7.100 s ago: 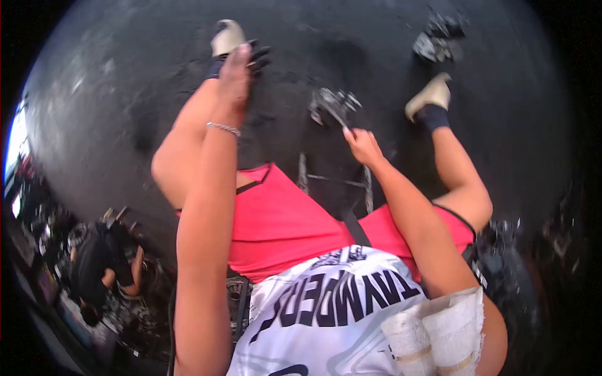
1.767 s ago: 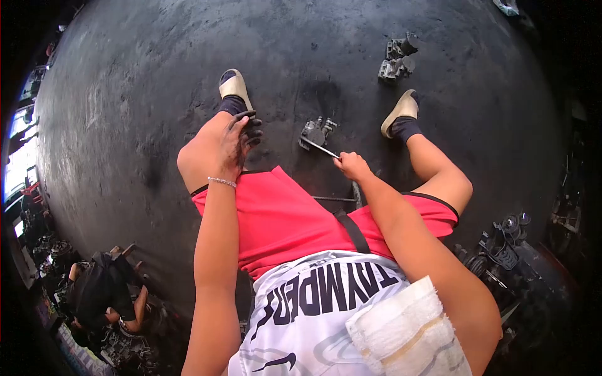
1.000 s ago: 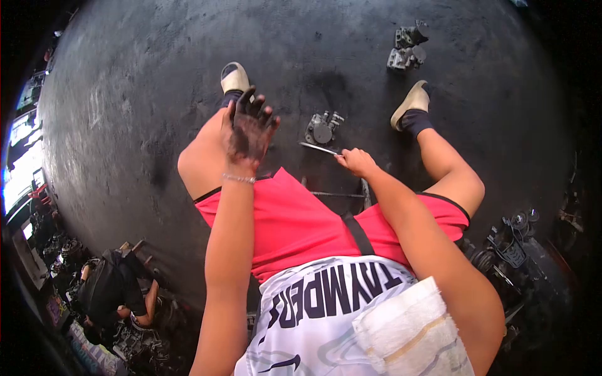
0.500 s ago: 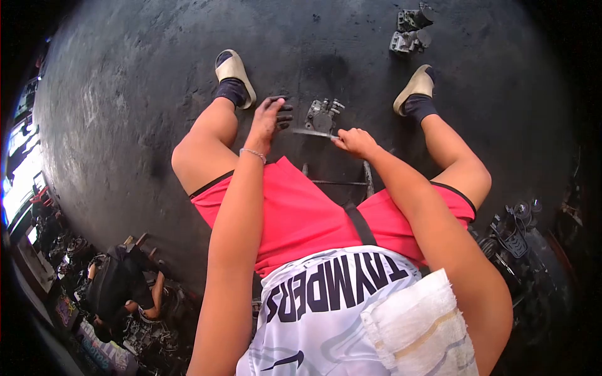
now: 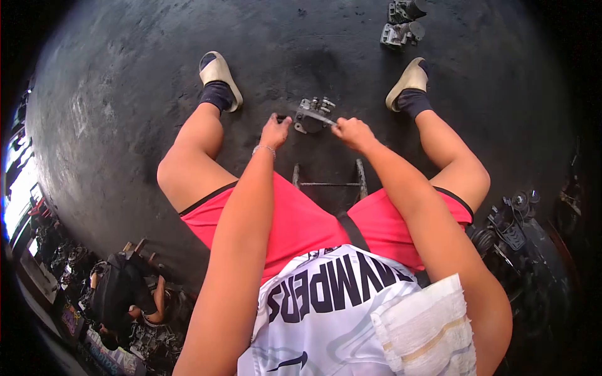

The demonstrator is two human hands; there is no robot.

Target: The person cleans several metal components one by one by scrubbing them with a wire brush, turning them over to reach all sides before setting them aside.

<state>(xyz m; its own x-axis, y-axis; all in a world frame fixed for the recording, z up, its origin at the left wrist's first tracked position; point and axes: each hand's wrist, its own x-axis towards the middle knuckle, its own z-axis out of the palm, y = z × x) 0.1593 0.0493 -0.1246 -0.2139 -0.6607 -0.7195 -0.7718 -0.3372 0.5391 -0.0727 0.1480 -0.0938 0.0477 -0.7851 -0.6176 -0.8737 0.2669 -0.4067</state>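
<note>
Right hand (image 5: pixel 353 134) grips metal tool (image 5: pixel 322 118) over machine part (image 5: pixel 311 125), well in from floor's (image 5: pixel 138 125) left edge; left hand (image 5: pixel 276 130) beside part, can't tell grip.

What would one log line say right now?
Right hand: grips metal tool | left hand: beside metal part | metal part: on floor

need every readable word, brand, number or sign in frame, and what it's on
"TAYMPERS": white jersey, large black letters, upside down in this view; opening letters creased, so that end is uncertain.
Black swoosh logo, no word: same jersey.
Smaller print near the jersey's hem: too folded to read.
Pale lettered panel, lower left: too blurred.
Metal part and hand tool: nothing legible.
</note>
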